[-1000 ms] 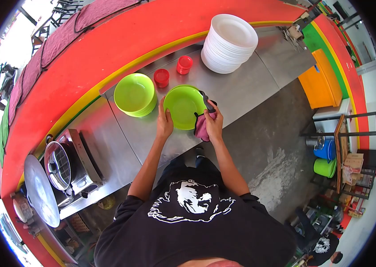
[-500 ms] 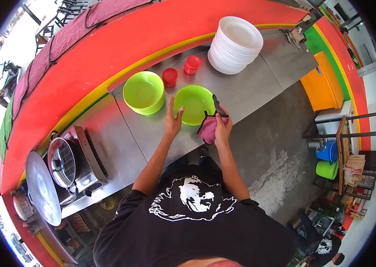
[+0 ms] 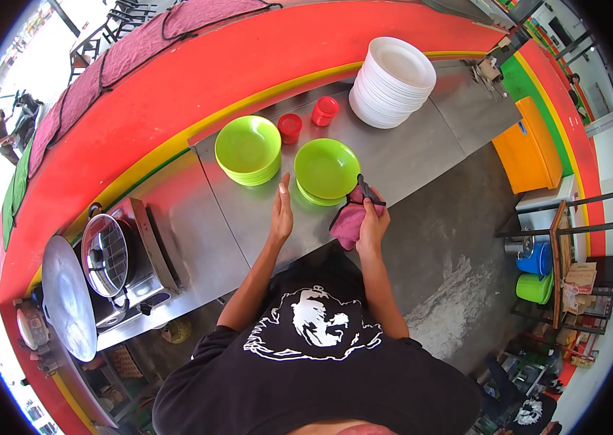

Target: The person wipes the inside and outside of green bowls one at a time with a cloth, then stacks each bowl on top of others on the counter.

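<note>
A lime-green bowl [image 3: 327,168] sits on the steel counter in front of me, with what looks like a second green rim showing beneath it. Just left of it, my left hand [image 3: 282,212] is held upright with its fingers stretched out, holding nothing. My right hand [image 3: 374,227] grips a pink cloth [image 3: 350,223] with dark edging, close to the bowl's lower right side. A stack of matching green bowls [image 3: 248,148] stands to the left. Two red containers [image 3: 290,128] are behind the bowls.
A tall stack of white plates [image 3: 393,83] stands at the back right of the steel counter [image 3: 422,159]. On the left are a lidded pan [image 3: 105,254] on a stove and a large round metal lid [image 3: 68,297]. A red wall [image 3: 248,65] borders the far side.
Both hands have come away from the bowl, my left toward me and my right, with the cloth, down and right. The whole view has shifted slightly.
</note>
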Demonstrator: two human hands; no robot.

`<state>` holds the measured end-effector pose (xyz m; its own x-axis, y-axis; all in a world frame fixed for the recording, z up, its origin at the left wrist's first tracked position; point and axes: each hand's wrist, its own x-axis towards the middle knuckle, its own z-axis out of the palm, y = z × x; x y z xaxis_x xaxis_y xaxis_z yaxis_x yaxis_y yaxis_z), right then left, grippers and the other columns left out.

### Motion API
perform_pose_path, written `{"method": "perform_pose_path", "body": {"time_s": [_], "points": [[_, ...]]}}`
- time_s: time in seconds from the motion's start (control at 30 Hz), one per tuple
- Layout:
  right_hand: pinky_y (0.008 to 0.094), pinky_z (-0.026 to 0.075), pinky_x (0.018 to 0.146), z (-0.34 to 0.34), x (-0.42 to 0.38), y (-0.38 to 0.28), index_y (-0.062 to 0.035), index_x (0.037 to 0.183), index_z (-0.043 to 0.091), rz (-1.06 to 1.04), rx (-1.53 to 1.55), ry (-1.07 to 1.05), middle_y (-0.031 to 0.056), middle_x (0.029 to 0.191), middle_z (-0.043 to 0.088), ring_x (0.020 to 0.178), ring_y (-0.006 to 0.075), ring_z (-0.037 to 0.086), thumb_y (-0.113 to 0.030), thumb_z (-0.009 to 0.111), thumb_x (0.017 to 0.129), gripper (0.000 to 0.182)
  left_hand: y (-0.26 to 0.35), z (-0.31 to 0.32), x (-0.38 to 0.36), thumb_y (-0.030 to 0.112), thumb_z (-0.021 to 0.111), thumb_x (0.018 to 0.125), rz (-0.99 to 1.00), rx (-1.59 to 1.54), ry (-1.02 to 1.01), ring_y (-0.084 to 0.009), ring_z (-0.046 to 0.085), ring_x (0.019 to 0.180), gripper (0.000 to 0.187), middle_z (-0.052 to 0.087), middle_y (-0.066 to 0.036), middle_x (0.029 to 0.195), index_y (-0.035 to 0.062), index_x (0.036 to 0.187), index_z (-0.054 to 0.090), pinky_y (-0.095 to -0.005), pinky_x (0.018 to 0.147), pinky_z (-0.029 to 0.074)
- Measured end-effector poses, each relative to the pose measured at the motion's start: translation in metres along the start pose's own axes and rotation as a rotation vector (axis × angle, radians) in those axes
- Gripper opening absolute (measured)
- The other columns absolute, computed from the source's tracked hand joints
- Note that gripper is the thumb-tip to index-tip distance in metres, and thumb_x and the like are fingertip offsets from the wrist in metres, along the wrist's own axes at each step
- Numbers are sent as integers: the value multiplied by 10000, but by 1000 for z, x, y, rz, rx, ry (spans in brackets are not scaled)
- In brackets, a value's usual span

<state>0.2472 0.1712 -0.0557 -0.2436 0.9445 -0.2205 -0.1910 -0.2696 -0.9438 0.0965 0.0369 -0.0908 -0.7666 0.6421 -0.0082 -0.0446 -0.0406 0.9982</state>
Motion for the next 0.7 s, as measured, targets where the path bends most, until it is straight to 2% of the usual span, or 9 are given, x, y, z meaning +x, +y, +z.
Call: {"method": "perform_pose_path", "body": {"time_s": [0.23,0.47,0.57,0.7], "points": [[296,467,980,15,-30,-9,56,1294,617,-49,-66,-138,110,1212,657,1102,163,611,-77,638,985,337,12,-21,-19,677,177,1040,-82,-86,64,-311,128,1565,870,187,-163,1679,15,1604,201,-517,1242,161],[307,409,1058,54,-37,2,52,1284,624,11,-56,-343,100,1250,643,1177,169,573,-102,654,985,338,15,-51,-30,698,182,1029,-63,-104,229,-324,121,1565,887,173,-183,1678,29,1611,182,-520,1244,156],[311,403,1065,73,-32,10,53,1294,610,-54,-117,-404,102,1268,631,1194,178,564,-104,653,986,348,18,-62,-31,685,197,1029,-53,-99,280,-324,123,1564,877,172,-185,1678,29,1611,182,-515,1244,156],[314,401,1066,100,-22,12,43,1316,590,-43,-85,-447,102,1296,609,1217,180,548,-103,654,985,367,22,-74,-27,658,225,1031,-37,-87,350,-319,130,1563,855,179,-182,1676,30,1610,188,-506,1244,159]]}}
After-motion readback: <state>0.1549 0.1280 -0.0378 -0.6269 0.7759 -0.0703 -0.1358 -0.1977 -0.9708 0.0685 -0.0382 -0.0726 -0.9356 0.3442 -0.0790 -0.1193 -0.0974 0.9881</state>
